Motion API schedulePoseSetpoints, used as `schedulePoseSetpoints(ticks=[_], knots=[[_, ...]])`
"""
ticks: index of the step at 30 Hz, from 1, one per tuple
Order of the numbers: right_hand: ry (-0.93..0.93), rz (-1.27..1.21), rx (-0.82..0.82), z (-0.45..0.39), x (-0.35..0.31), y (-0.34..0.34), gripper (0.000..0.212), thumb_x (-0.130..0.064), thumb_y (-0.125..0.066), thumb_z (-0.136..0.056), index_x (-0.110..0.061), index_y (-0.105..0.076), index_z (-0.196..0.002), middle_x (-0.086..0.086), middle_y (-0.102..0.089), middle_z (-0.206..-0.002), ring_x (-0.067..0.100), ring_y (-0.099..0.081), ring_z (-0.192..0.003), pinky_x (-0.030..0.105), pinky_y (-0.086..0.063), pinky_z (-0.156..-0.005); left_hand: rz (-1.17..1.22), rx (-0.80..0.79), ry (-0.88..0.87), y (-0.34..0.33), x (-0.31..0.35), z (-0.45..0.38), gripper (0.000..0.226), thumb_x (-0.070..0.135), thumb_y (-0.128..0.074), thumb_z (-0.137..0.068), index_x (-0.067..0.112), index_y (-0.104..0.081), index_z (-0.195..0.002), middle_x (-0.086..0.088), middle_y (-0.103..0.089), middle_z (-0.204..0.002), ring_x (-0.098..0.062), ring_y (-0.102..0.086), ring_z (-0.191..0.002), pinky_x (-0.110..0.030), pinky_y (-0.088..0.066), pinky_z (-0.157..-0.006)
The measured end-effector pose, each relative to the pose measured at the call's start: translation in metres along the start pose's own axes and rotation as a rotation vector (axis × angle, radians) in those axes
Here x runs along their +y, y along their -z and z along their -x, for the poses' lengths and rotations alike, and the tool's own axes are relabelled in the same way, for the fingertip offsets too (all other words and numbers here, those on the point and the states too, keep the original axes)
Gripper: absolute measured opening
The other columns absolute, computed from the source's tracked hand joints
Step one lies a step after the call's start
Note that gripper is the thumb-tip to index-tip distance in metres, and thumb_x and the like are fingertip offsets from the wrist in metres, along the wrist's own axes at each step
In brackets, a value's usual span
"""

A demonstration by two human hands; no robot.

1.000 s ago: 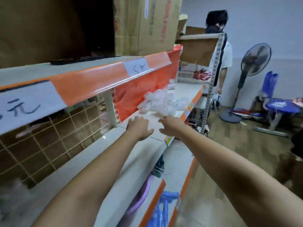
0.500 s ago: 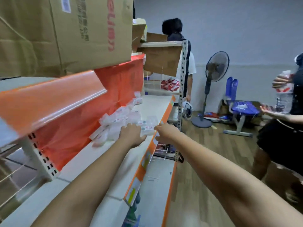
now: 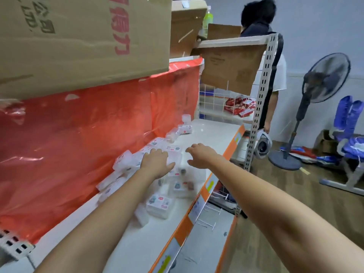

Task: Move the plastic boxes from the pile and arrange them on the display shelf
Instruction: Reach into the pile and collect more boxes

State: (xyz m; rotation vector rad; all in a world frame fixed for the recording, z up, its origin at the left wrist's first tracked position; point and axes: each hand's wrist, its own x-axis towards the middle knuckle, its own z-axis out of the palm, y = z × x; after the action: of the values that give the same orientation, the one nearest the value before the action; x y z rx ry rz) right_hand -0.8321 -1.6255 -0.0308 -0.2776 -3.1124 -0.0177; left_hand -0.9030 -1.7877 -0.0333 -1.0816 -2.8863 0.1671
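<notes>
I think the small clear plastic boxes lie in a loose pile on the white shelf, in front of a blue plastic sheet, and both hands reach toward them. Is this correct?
Not quite: the plastic sheet behind the pile is red-orange, not blue, as the head view shows. The rest holds: the clear plastic boxes lie loosely piled on the white shelf, and the left hand and right hand reach toward them.

Only one view is given, taken from a camera worn on the person's head. The display shelf is looked at from close up, forward and down along its length. Both forearms are seen reaching out from the bottom edge.
</notes>
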Motion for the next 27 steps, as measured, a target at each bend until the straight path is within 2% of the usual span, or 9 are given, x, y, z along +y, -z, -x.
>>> schedulePoseSetpoints(ticks=[7, 13, 17, 21, 27], knots=[[0.244, -0.004, -0.053, -0.090, 0.035, -0.016, 0.049, -0.030, -0.049, -0.093, -0.015, -0.042, -0.139, 0.010, -0.046, -0.136, 0.028, -0.041, -0.127, 0.039, -0.040, -0.097, 0.118, -0.017, 0.248, -0.013, 0.011, -0.039, 0.058, 0.056, -0.039, -0.093, 0.017, -0.046, -0.135, -0.007, -0.050, -0.136, -0.027, -0.041, -0.125, -0.041, -0.036, -0.101], [0.359, -0.071, -0.089, -0.136, 0.042, -0.032, 0.041, -0.026, -0.047, -0.092, -0.012, -0.048, -0.131, 0.011, -0.049, -0.132, 0.029, -0.044, -0.122, 0.040, -0.044, -0.095, 0.192, -0.012, 0.444, -0.019, 0.026, -0.044, 0.060, 0.058, -0.043, -0.091, 0.018, -0.046, -0.135, -0.007, -0.048, -0.136, -0.025, -0.039, -0.126, -0.038, -0.035, -0.100], [0.369, -0.159, -0.080, -0.155, 0.038, -0.045, 0.037, -0.025, -0.042, -0.095, -0.010, -0.048, -0.128, 0.012, -0.048, -0.130, 0.030, -0.044, -0.121, 0.039, -0.042, -0.095, 0.238, -0.018, 0.511, -0.026, 0.030, -0.043, 0.066, 0.060, -0.048, -0.088, 0.015, -0.044, -0.136, -0.006, -0.047, -0.136, -0.025, -0.037, -0.127, -0.038, -0.036, -0.102], [0.331, -0.258, -0.126, -0.168, 0.035, -0.055, 0.038, -0.020, -0.046, -0.091, -0.008, -0.047, -0.128, 0.012, -0.046, -0.131, 0.030, -0.044, -0.122, 0.037, -0.041, -0.094, 0.200, -0.039, 0.528, -0.029, 0.033, -0.045, 0.070, 0.059, -0.050, -0.086, 0.016, -0.038, -0.140, -0.005, -0.043, -0.137, -0.023, -0.032, -0.130, -0.037, -0.032, -0.106], [0.279, -0.341, -0.180, -0.173, 0.035, -0.062, 0.037, -0.024, -0.051, -0.087, -0.003, -0.052, -0.117, 0.017, -0.050, -0.122, 0.031, -0.051, -0.113, 0.033, -0.042, -0.088, 0.141, -0.028, 0.541, -0.035, 0.034, -0.046, 0.071, 0.058, -0.051, -0.086, 0.017, -0.036, -0.141, -0.005, -0.047, -0.134, -0.024, -0.034, -0.126, -0.037, -0.030, -0.104]])
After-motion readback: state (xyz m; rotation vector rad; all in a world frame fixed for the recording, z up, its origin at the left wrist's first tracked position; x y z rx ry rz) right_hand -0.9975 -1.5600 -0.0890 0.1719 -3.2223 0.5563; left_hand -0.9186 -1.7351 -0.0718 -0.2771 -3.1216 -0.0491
